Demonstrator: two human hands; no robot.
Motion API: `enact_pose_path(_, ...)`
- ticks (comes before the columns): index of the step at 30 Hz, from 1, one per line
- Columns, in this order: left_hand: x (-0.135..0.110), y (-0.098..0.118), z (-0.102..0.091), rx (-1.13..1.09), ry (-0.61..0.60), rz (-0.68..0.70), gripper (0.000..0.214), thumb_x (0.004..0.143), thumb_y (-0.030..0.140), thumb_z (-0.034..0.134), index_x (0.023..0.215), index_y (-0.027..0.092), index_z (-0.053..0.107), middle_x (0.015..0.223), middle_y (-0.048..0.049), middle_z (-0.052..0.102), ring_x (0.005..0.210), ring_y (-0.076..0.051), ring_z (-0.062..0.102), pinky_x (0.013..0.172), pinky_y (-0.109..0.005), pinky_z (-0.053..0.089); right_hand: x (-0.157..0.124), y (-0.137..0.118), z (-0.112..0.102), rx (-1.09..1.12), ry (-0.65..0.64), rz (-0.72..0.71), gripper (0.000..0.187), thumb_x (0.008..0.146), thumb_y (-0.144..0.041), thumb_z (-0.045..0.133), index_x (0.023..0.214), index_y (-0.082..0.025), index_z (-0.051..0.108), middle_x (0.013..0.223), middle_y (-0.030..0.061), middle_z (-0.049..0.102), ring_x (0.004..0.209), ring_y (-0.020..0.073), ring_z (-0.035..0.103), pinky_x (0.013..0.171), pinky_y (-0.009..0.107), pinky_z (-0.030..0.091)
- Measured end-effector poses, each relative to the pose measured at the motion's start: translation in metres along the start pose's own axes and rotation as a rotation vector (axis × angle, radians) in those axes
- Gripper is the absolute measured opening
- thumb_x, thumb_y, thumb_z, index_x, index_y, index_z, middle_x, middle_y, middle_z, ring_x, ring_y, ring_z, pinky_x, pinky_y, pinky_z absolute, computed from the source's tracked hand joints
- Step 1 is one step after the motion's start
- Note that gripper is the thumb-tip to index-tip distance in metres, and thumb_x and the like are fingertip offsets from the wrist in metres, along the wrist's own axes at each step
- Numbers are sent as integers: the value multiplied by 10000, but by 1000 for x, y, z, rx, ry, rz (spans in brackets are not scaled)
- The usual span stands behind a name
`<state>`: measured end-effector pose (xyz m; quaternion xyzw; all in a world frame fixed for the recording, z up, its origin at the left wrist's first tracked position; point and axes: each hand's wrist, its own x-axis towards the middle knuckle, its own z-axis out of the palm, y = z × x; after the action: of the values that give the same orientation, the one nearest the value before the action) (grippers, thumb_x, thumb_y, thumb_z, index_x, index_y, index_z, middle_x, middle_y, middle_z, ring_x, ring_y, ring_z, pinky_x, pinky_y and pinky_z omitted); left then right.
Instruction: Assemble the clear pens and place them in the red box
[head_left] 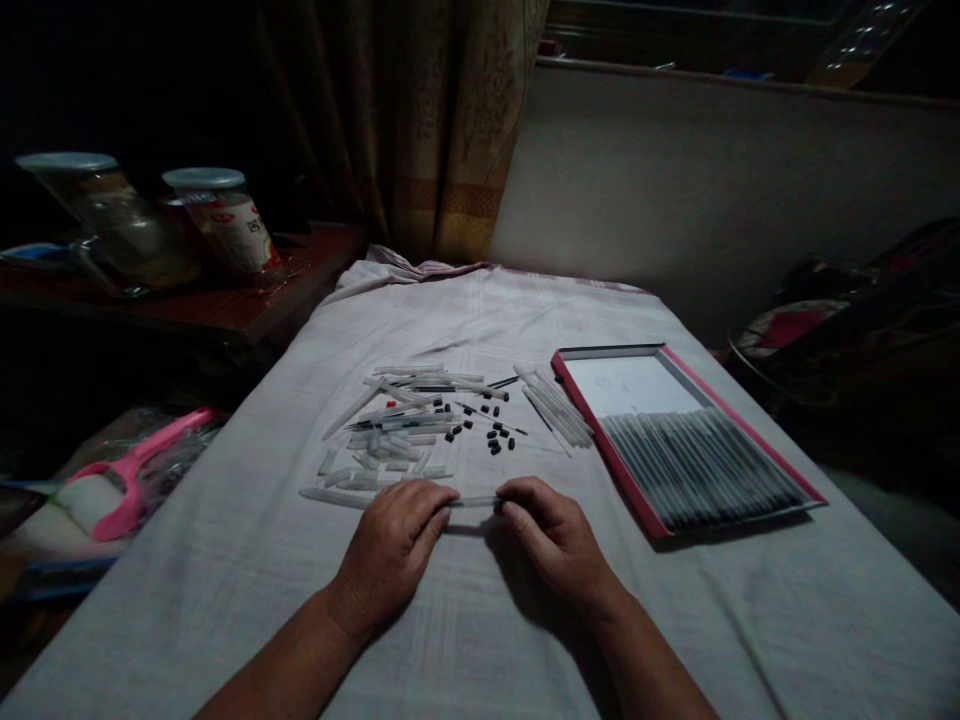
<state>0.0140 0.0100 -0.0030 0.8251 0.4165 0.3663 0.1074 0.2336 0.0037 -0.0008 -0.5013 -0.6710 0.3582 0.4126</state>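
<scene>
Head view shows us a pale cloth (450, 640) spread beneath both hands. Beyond the right hand (555, 535), to its right, a shallow red-walled cardboard tray (611, 465) holds slim, greyish translucent pens (697, 465) side by side, probably to keep them aligned. Ahead of the left hand (401, 525) lies a loose heap of whitish plastic tubes (409, 440), seemingly left within easy reach. Both hands are nearly closed, thumb to forefinger, each pinching one end of a slender translucent rod (477, 502) stretched between them; we judge this keeps it level. Just ahead of the rod sit small black cylindrical caps (495, 435). Fingertips hide the rod's ends, the frame cuts off the forearms, and overlap and dimness blur the heap's pieces.
</scene>
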Motion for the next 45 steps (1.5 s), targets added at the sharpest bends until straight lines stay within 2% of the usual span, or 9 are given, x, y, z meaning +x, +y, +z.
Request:
enact_pose_path(5,1,1,0,-7,-9,25,146,944,195,533,1048,195,635,924,-44,724,856,-185,678,765,-317,532,1,2,0,-116,11,20,253,910,-315,510,713,-193,611,602,1,631,557,131,590,548,224,448)
enact_pose_path(10,1,2,1,-11,-7,14,146,948,195,524,1047,197,632,919,-45,724,848,-181,682,751,-308,537,-1,3,-3,-9,-60,34,184,901,-281,530,1024,-192,634,790,23,699,678,145,642,624,233,494)
enact_pose_path(13,0,0,1,-10,-8,5,146,948,202,528,1045,199,637,925,-47,727,852,-181,685,755,-307,542,-1,3,-3,-37,-35,32,137,890,-277,546,932,-193,646,807,28,698,728,155,650,670,244,502)
enact_pose_path(17,0,-2,2,-13,-17,6,152,951,206,524,1049,198,640,927,-52,728,857,-182,688,764,-308,545,0,5,0,-91,-25,52,227,919,-315,515,766,-190,626,642,3,642,595,138,605,580,234,466)
enact_pose_path(22,-1,-3,2,-21,-2,-8,153,955,216,520,1046,201,642,921,-50,730,857,-180,692,763,-300,548,0,4,-2,-46,-28,-16,203,904,-262,533,1054,-189,649,870,45,728,768,160,679,704,248,515)
enact_pose_path(31,0,-3,4,-1,23,14,138,948,215,542,1041,204,643,919,-41,736,846,-181,698,751,-302,552,0,0,3,-232,30,-75,157,908,-243,488,904,-185,634,748,25,692,668,154,650,628,241,469)
enact_pose_path(37,0,-3,4,-4,43,40,146,948,228,548,1045,217,656,924,-35,750,842,-182,712,742,-303,552,1,3,6,-302,44,-70,272,951,-306,427,737,-204,559,600,-6,586,547,134,561,553,235,400)
enact_pose_path(43,1,-2,3,-45,0,-6,151,935,218,558,1028,210,677,922,-43,750,850,-178,710,774,-299,561,1,0,0,-252,-64,-51,229,963,-312,406,862,-203,581,715,7,632,645,141,595,634,233,428)
enact_pose_path(45,1,-3,4,-59,-6,-4,152,932,219,563,1024,213,684,921,-43,752,856,-178,711,779,-299,563,1,-1,0,-280,-48,-70,241,950,-318,413,817,-207,580,687,2,610,621,143,575,623,239,417)
